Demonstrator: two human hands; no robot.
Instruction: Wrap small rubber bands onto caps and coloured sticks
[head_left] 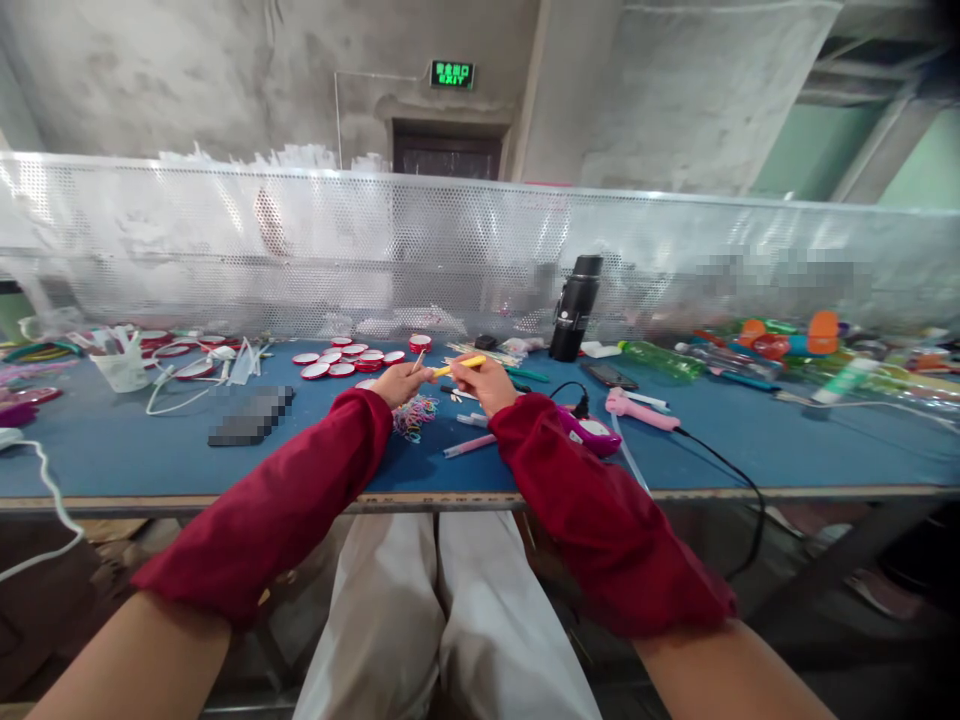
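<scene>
My right hand (pixel 486 384) is closed around a slim yellow pen-like tool (pixel 471 361), its tip pointing left toward my left hand. My left hand (pixel 399 384) is closed on a thin, light-brown stick (pixel 421 357) that pokes up above the fingers. The tool's tip comes close to the left fingertips; whether they touch cannot be made out. Just below the left hand lies a heap of small coloured loops (pixel 415 418), like rubber bands. A pinkish pen-like tube (pixel 469 446) rests on the blue tabletop (pixel 420 470) beneath the right hand.
Red-and-white round lids (pixel 341 368) lie behind my left hand. A black phone (pixel 251 416) and white cup of sticks (pixel 120 362) are to the left. Rightward stand a black bottle (pixel 576 308), a purple device (pixel 589 432) and a corded pink tool (pixel 642 410). Perforated metal (pixel 465 235) borders the back.
</scene>
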